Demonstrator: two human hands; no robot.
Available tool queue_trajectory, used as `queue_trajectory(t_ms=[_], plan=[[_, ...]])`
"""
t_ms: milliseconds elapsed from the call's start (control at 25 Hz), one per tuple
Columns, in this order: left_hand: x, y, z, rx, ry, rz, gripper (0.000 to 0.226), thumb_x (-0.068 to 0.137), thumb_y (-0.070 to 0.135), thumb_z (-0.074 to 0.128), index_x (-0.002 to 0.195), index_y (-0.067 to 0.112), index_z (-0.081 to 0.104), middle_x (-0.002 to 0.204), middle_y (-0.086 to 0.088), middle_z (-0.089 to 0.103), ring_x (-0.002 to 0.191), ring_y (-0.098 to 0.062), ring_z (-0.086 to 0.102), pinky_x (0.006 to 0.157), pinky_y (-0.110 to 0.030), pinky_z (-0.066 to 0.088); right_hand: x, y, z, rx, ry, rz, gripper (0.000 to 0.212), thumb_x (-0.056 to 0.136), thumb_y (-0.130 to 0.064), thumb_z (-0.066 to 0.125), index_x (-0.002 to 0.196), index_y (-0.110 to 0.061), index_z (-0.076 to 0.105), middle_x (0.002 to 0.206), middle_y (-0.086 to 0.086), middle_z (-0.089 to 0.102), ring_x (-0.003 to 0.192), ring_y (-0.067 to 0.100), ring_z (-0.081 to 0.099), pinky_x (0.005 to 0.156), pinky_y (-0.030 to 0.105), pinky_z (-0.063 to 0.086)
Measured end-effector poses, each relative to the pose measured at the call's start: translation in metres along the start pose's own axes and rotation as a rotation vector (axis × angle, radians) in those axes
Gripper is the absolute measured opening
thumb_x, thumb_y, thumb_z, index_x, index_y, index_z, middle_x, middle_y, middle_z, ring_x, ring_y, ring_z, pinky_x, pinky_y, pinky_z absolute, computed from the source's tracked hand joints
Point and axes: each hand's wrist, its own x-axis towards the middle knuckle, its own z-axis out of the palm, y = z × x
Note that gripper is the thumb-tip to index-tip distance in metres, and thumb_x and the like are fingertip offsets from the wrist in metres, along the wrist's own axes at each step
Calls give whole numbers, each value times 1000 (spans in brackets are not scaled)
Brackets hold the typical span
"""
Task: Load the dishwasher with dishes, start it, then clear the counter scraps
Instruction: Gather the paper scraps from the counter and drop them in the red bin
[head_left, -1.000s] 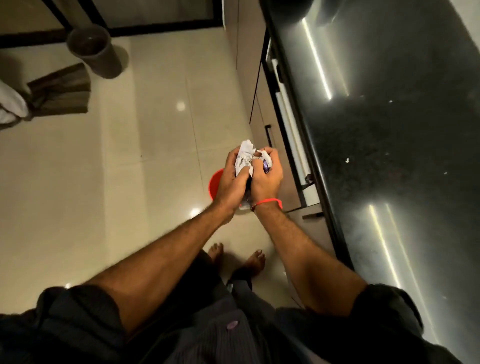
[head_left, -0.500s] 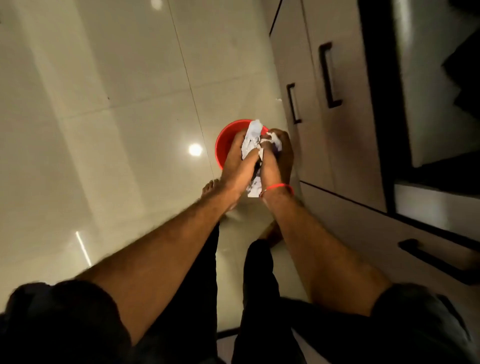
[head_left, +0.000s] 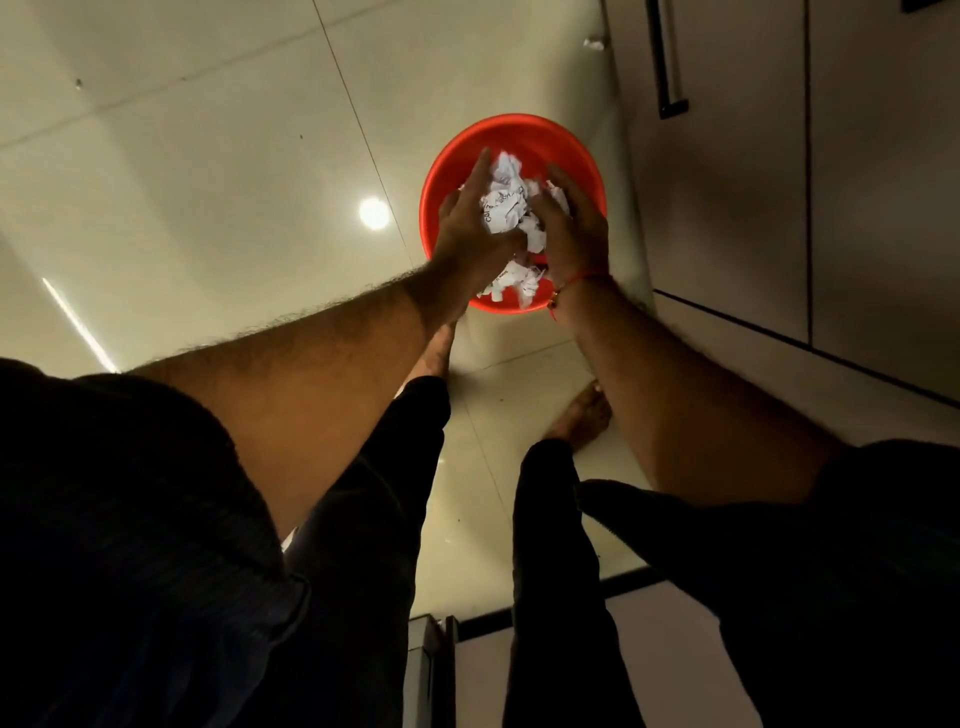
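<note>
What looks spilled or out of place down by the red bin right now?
Mostly in order: both hands, left hand and right hand, are spread over the red bin, with the crumpled paper scraps between them above its opening. One oddity: a small pale scrap lies on the floor by the cabinet base, outside the bin.

Red bin (head_left: 519, 136) interior hidden by hands, paper scraps (head_left: 504, 205) — print illegible.

Short dark sleeves (head_left: 130, 493) end above the elbows, leaving hairy forearms bare. Dark trousers (head_left: 363, 519) cover both legs above bare feet (head_left: 582, 413). A thin red thread (head_left: 576, 280) circles the right wrist.
</note>
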Motion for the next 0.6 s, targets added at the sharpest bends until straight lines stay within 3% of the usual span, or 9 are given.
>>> queue_trajectory(t_ms=[80,120,240,320,440,600], plan=[[6,-7,0,18,37,-29,104,77,22,83,158,33,19,162,-1,28,150,-31,26,116,-56,37,3,1,0,-60,3,5,43,98,-20,58,140,-20,51,138,5,56,122,24,56,98,38,52],[7,-10,-1,8,49,-31,104,74,32,85,157,35,22,162,0,28,149,-30,27,116,-56,36,3,1,0,-75,15,5,44,97,-20,58,141,-21,50,140,5,55,125,25,54,99,38,50],[3,-15,-5,0,80,1,105,62,52,81,153,35,32,156,4,38,144,-26,37,114,-54,40,-1,3,-2,-84,35,14,40,98,-16,55,138,-20,55,128,-1,61,106,12,58,74,14,48],[-3,-12,-6,-5,83,45,92,68,42,79,150,30,40,153,3,42,141,-23,41,113,-52,41,-4,6,-4,-109,39,11,38,97,-15,54,135,-18,59,123,-1,63,98,6,58,62,6,41],[-17,1,-10,-12,61,136,76,74,23,75,145,24,46,151,-1,43,138,-23,44,113,-48,43,-9,10,-8,-84,76,-25,35,95,-9,57,130,-10,62,125,4,64,102,9,59,69,1,41],[-42,19,-19,5,52,203,70,80,10,71,145,21,49,150,-1,41,139,-21,42,115,-45,41,-30,-2,-18,-22,101,-70,34,91,-4,60,125,-7,64,130,10,64,116,20,58,91,22,43]])
